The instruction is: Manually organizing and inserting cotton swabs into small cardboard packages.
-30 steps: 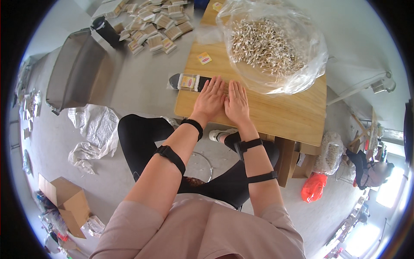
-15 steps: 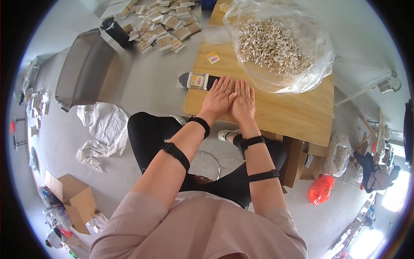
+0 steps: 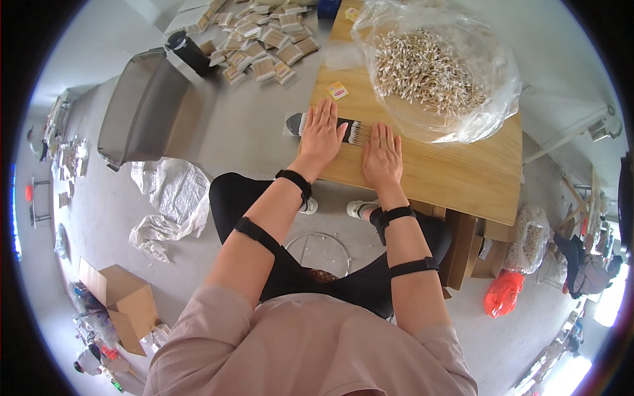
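Observation:
My left hand (image 3: 321, 137) lies flat, fingers stretched, over the left part of a black strip (image 3: 294, 123) on the wooden board. Under it, the small packet of cotton swabs is mostly hidden; only pale swab tips show beside the fingers. My right hand (image 3: 383, 157) rests flat, its fingers straight and close together, at the right end of a loose row of cotton swabs (image 3: 358, 132). These swabs lie side by side across the strip between my hands. Just beyond my left fingertips is a small yellow-and-white card (image 3: 338, 90).
A clear plastic bag (image 3: 489, 119) full of loose cotton swabs (image 3: 429, 72) sits on the board (image 3: 456, 171). Many packed swab bundles (image 3: 264, 69), a black cylinder (image 3: 188, 53) and a grey bin (image 3: 132, 112) are at the left. A red bag (image 3: 504, 294) lies on the floor.
My hands were together over the swab row and are now apart. The left has moved left onto the packet, covering it; the row now shows between them. The whole view has shifted slightly.

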`<state>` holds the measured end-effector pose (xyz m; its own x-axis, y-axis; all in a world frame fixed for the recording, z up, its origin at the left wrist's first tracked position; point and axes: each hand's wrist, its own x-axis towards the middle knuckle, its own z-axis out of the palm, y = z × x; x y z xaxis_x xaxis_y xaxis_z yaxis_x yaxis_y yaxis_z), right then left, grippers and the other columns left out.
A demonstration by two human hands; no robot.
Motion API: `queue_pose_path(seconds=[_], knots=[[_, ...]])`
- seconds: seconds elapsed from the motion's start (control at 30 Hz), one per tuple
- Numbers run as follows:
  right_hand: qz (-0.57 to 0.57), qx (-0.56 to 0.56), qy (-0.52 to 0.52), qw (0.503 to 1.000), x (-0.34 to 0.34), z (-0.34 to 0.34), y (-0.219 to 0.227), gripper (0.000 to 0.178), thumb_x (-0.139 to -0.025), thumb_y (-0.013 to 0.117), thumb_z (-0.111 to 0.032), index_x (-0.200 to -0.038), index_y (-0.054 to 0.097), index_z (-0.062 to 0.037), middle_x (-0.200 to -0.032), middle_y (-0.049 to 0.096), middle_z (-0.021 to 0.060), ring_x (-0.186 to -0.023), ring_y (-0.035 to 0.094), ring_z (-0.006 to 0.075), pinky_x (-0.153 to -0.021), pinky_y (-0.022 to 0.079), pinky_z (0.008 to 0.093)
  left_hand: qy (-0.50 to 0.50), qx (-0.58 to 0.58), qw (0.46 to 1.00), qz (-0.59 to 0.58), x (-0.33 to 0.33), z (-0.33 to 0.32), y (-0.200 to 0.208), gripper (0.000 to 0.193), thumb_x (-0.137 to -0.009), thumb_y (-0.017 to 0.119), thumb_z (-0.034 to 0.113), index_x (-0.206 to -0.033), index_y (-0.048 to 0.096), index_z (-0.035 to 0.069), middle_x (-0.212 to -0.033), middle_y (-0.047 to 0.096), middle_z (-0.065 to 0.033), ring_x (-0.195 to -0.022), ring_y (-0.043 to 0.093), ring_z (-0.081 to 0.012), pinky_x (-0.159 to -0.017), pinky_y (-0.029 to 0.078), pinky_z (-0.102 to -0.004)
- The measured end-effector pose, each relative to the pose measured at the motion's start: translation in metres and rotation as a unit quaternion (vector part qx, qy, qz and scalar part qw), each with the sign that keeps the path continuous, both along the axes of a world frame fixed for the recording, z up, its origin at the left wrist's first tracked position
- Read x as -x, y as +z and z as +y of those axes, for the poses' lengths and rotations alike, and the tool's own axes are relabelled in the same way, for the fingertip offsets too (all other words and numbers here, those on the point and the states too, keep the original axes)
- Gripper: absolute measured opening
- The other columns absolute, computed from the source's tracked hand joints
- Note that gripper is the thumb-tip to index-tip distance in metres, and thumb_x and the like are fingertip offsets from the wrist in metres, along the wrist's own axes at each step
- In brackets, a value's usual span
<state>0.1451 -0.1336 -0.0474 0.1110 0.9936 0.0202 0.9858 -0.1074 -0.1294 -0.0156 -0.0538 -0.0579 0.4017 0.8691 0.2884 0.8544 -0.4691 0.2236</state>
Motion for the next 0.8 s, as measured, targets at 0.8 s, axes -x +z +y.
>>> queue_pose_path(seconds=[0.8], knots=[[0.023,-0.01,0.043,0.999,0.006,0.009,-0.004,0.057,-0.104,0.038,-0.031,-0.153,0.033,-0.0026,-0.161,0.031,0.0111,-0.15,0.024,0.0255,-0.123,0.016,0.0454,0.005,0.123,0.991,-0.043,0.063,0.026,-0.014,0.056,-0.108,0.03,0.037,-0.155,0.029,0.008,-0.161,0.028,-0.0151,-0.15,0.022,-0.0317,-0.123,0.015,-0.0462]])
